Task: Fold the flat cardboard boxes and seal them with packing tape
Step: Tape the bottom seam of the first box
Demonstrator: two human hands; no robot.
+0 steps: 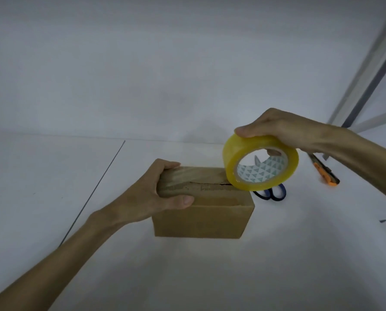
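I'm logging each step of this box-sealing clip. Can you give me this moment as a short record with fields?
surface: white table
box: folded cardboard box, top flaps closed, seam visible
left hand: grips the box's left end
right hand: holds the packing tape roll at the seam's right end
tape on seam: a clear strip seems to cover it
scissors: blue handles, behind the box
utility knife: orange, at the right

The left hand (156, 194) grips the left end of a closed cardboard box (201, 217) on the white tabletop (187, 277). The right hand (284, 129) holds a yellowish tape roll (260, 162) against the box's top seam; blue-handled scissors (274, 193) and an orange utility knife (324, 171) lie behind
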